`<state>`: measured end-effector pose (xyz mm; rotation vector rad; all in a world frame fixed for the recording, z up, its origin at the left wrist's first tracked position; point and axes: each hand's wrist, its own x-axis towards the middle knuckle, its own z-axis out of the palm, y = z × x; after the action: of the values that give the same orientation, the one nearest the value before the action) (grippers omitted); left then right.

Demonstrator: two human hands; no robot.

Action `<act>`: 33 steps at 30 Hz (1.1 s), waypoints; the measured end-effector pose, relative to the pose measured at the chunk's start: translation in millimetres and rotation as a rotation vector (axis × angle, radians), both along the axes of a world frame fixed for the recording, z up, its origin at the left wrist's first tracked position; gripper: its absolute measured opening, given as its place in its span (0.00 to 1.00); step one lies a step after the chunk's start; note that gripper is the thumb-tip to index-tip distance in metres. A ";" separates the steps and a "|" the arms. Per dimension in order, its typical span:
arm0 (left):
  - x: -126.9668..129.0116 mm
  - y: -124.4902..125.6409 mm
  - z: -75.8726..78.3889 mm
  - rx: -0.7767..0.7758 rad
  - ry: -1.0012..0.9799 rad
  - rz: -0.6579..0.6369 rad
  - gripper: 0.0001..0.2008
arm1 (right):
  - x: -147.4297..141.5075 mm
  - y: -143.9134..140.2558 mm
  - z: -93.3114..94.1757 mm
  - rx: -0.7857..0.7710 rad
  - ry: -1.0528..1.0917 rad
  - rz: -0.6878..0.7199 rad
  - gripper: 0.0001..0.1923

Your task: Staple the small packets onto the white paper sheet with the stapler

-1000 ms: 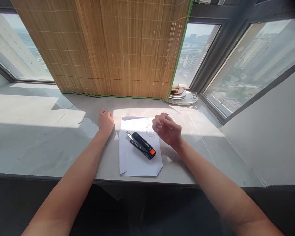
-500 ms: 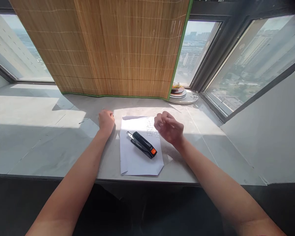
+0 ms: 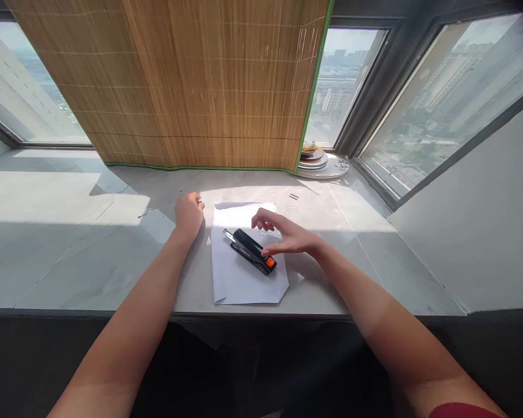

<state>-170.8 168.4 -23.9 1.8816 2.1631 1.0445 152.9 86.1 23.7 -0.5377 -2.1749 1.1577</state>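
A black stapler (image 3: 251, 251) with an orange patch at one end lies aslant on white paper sheets (image 3: 244, 287), its metal tray sticking out at the upper left. Over its orange end hovers my right hand (image 3: 287, 233), thumb and fingers apart and holding nothing; whether the thumb touches the stapler I cannot tell. My left hand (image 3: 189, 215) rests closed on the counter left of the paper; a tiny dark bit shows at its fingertips, too small to name. Handwriting on the paper is partly covered by my right hand.
Two thin metal strips (image 3: 293, 196) lie behind the paper on the pale tiled counter (image 3: 104, 261). Stacked plates (image 3: 314, 159) stand at the back right by the window. A bamboo blind (image 3: 192, 87) hangs along the back. Small dark bits (image 3: 150, 213) lie to the left.
My right hand has moved left and slightly down over the stapler, its fingers opening from a curled shape. The two metal strips now show behind it. My left hand has stayed put.
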 end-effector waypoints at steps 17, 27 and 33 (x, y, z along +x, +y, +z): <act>22.6 5.0 6.6 0.169 -0.875 -0.498 0.04 | -12.3 -9.6 -13.8 0.232 -0.085 0.001 0.37; -1.8 14.7 11.8 0.189 -1.583 -0.462 0.12 | -3.7 7.9 -17.5 0.136 0.224 -0.377 0.19; 13.6 6.5 16.4 0.097 -1.457 -0.487 0.17 | -4.8 6.1 -19.4 0.130 0.053 -0.160 0.19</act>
<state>-157.3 174.9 -7.5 0.8894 0.7780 1.5935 148.1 92.1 4.4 -0.6053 -2.1031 0.9279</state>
